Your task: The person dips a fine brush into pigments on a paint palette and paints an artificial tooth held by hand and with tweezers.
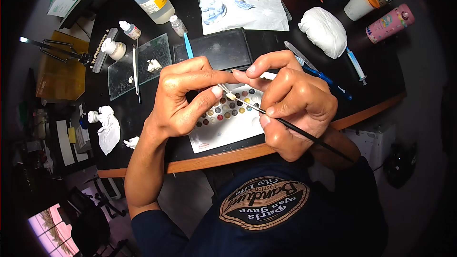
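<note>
My left hand (183, 93) is closed, thumb and index finger pinching metal tweezers (222, 87) whose rest is mostly hidden by the fingers. At their tips sits a small cream tooth-like piece (231, 96). My right hand (297, 102) grips a thin black-handled brush (304, 134), its tip right at the piece. The extended fingers of both hands meet just above it. Beneath them lies a white palette card (214, 138) with rows of small coloured round spots, partly covered by the hands.
Behind the hands lie a dark flat case (223, 43) and a glass slab (119, 76) with white fragments. Farther back are a large bottle (154, 2), white paper (266, 16) with blue-white dental models, and a wrapped white bundle (323, 31). A syringe (356, 65) lies right. The wooden edge (223, 158) is nearest me.
</note>
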Demonstrator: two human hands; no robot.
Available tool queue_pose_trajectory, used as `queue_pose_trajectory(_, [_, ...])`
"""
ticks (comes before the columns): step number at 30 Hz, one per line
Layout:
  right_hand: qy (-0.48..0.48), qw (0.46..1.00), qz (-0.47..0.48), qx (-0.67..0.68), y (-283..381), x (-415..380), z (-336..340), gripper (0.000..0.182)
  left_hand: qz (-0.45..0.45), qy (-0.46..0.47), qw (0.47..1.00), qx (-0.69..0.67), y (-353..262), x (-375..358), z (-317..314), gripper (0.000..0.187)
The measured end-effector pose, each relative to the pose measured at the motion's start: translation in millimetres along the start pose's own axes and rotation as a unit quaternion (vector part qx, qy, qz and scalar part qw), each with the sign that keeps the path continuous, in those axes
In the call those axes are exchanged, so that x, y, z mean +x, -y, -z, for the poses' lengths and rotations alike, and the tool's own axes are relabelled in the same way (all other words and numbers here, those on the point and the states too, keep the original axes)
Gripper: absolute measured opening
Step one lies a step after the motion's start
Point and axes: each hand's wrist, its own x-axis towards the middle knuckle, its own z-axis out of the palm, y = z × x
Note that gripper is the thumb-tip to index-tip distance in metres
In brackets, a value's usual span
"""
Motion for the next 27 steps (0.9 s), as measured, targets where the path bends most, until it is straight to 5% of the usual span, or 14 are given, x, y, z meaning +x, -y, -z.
queue_pose_trajectory(27, [0.020, 0.999, -0.027, -0.023, 1.4, -2.6, -0.1, 0.021, 0.015, 0.004, 0.999, 0.038, -1.3, -2.0, -0.3, 0.031])
